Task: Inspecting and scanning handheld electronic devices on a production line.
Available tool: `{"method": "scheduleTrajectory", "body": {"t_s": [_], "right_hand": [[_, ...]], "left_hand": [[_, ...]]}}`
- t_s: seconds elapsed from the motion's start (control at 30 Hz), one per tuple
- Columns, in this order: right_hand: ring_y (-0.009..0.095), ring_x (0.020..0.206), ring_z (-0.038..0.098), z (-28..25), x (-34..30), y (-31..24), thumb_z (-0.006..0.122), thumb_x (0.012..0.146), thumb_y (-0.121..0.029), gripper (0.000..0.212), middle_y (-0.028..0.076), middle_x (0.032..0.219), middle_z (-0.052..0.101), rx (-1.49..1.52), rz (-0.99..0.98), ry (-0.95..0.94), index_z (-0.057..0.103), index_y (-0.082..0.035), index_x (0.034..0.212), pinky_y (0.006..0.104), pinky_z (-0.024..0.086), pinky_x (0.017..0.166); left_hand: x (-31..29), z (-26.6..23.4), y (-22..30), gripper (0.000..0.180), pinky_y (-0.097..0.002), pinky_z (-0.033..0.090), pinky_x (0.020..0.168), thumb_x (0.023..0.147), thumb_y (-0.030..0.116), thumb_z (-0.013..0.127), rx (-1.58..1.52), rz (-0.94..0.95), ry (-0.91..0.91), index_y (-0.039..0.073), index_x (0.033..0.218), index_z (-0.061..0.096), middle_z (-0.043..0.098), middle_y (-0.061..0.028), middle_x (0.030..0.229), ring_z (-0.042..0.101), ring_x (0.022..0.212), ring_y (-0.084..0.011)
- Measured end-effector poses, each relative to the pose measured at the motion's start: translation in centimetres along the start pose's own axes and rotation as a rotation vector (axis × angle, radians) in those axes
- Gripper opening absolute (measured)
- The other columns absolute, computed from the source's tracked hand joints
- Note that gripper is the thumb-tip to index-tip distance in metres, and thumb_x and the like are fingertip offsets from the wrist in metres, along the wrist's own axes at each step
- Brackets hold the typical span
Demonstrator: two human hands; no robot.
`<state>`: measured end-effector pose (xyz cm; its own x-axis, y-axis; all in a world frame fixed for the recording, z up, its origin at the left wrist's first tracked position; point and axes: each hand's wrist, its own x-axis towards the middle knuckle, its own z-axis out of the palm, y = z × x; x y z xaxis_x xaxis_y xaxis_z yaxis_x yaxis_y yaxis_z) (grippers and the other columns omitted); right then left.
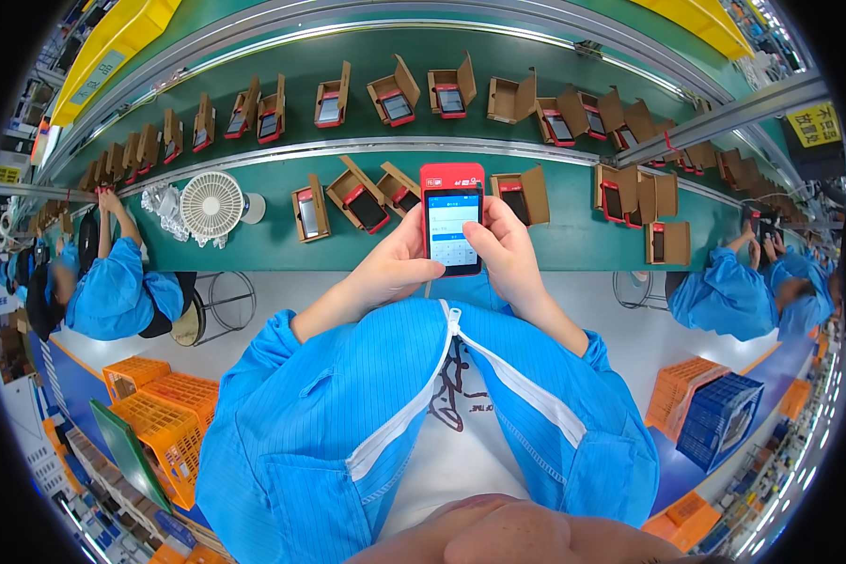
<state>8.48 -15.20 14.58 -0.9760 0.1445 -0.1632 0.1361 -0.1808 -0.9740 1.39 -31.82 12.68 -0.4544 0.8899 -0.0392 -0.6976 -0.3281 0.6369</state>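
A red handheld terminal [452, 183] with a lit touchscreen is held upright between both my hands, in front of my chest at the bench's near edge. My left hand [392, 260] grips its left side, the thumb at the lower left corner of the screen. My right hand [509, 249] wraps the right side, its thumb over the middle of the screen, where an input field and an on-screen keypad show. Just beyond my right hand lies an opened cardboard box [534, 195] with a dark device in it. To the left, more opened boxes [318, 199] hold similar red terminals.
Behind a metal rail, a long row of opened boxes [391, 83] with terminals lines the green bench [282, 254]. A white fan [211, 204] and clear plastic bags [164, 211] lie left. Co-workers sit at both sides. Orange crates [160, 414] and a blue crate [720, 420] stand behind me.
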Motion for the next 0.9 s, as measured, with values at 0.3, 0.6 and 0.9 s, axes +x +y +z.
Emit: {"method": "scheduleTrajectory", "body": {"t_s": [0.3,0.6,0.9], "right_hand": [[0.013,0.098,0.056,1.4,-0.2,0.5,0.052,0.093,-0.019,0.036,0.010,0.107,0.058,0.082,-0.058,0.017,0.045,0.003,0.120,0.0280,0.045,0.088],[0.014,0.102,0.056,1.2,1.6,0.5,0.053,0.092,-0.019,0.036,0.010,0.111,0.058,0.089,-0.046,-0.014,0.046,0.001,0.121,0.0292,0.045,0.090],[0.013,0.101,0.056,1.1,5.2,-0.8,0.055,0.089,-0.012,0.037,0.010,0.110,0.059,-0.029,0.009,-0.013,0.045,0.002,0.122,0.0290,0.044,0.091]], "left_hand": [[-0.8,-0.6,0.6,0.086,-0.0393,0.027,0.111,0.074,-0.010,0.055,0.013,-0.026,0.006,0.007,0.146,0.011,0.032,-0.0120,0.142,0.034,0.132,-0.0222],[0.1,-1.7,1.6,0.086,-0.0392,0.026,0.111,0.074,-0.010,0.054,0.003,-0.026,0.004,0.007,0.146,0.011,0.032,-0.0124,0.141,0.033,0.133,-0.0220],[2.4,-2.9,3.9,0.091,-0.0400,0.026,0.111,0.074,-0.003,0.061,-0.007,0.020,0.016,0.007,0.147,0.008,0.033,-0.0131,0.141,0.032,0.134,-0.0237]]}}
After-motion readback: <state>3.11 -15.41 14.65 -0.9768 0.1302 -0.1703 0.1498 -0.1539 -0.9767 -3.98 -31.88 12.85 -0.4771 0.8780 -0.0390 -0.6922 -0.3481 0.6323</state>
